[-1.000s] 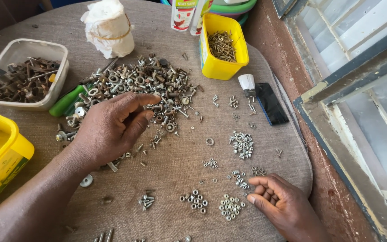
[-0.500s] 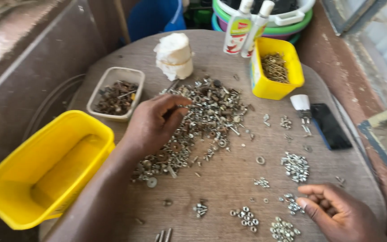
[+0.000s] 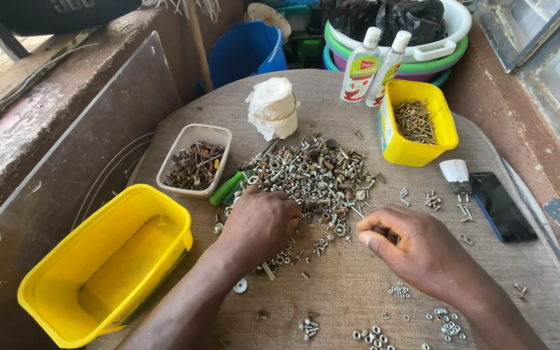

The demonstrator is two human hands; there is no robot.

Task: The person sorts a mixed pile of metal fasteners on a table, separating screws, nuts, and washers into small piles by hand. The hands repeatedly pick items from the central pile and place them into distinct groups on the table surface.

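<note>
— Looking at that heap of hardware, what do you make of it?

— Grey metal mostly: nuts, washers, bolts and screws tangled in a loose mound at the middle of the bench; some shiny, some dull; the bench top is a coarse brown weave.

— And the hands?

— Left hand lies knuckles up on the near edge of the heap, fingers curled down into the pieces; what it grips, I cannot tell. Right hand sits just beside the heap, thumb and fingertips pinched together; anything between them is too small to see.

— Around them?

— Small sorted clusters of nuts near the right wrist; a glossy yellow tub at left; a pale tray of rusty pieces; a yellow box of screws.
</note>
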